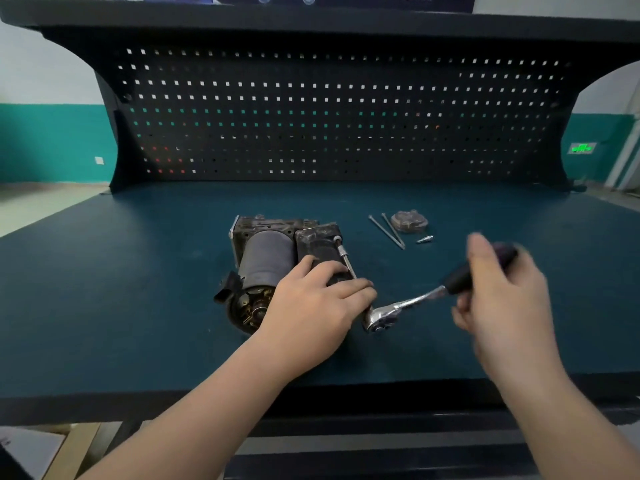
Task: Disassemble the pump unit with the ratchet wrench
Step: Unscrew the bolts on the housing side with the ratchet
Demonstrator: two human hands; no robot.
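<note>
**Two hands work a ratchet wrench on a pump unit at a workbench**

A dark green workbench [138, 289] fills the view, with a black pegboard [329, 116] standing along its far edge at twelve o'clock.

The pump unit [273, 258], a grimy dark block with a round motor barrel, lies on its side near the middle of the bench. Its open end, showing copper windings, faces the viewer.

The left hand [311, 306] rests on the unit's near right side, fingers curled over the housing and reaching across a thin metal extension bar [346, 261]. That bar runs from the unit's upper right corner down to the shiny head of the ratchet wrench [398, 306], which sits just at the left fingertips.

The wrench handle points toward two o'clock. The right hand [502, 299], blurred, wraps its fingers around the black grip.

At one o'clock from the unit, well apart from it, lie two long bolts [389, 232], a round metal cover [408, 221] and a small fitting [424, 239].
</note>
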